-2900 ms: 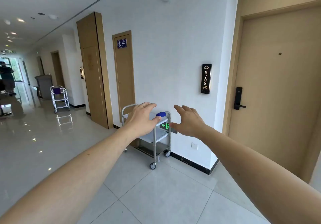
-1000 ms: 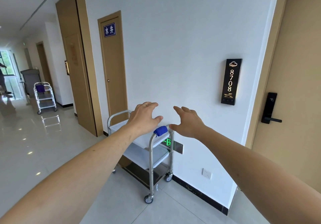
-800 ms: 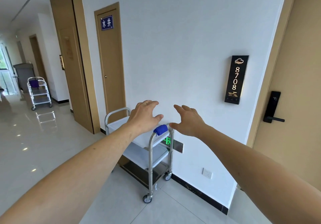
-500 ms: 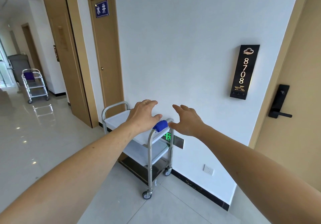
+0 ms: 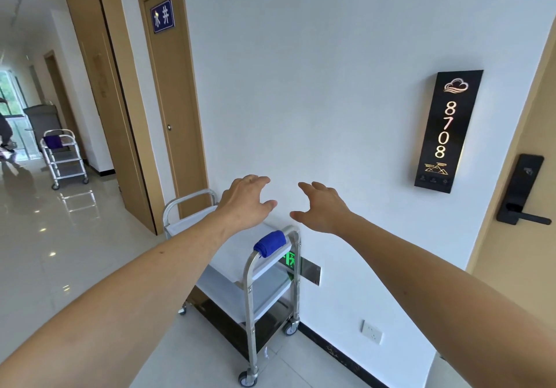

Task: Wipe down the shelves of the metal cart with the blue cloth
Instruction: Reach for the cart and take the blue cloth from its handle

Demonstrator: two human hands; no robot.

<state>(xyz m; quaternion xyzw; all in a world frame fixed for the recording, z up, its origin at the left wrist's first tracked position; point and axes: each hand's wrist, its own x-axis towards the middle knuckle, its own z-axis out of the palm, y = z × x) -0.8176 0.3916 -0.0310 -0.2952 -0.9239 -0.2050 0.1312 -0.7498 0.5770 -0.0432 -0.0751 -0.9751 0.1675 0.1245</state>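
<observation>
Draping over the cart handle at 6 o'clock, the blue cloth (soft, light) suits a pinch mid-fold; left hand and right hand spread empty.

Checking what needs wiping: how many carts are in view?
2: a metal cart near the hands by the wall, and another cart far down the corridor. More may be hidden.

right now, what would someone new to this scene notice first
Two bare arms stretch forward, the left hand and right hand open and empty in mid-air. Just below them a metal cart stands against the white wall, with a rolled blue cloth on its near handle. To the right, a black lit room sign reads 8708.
</observation>
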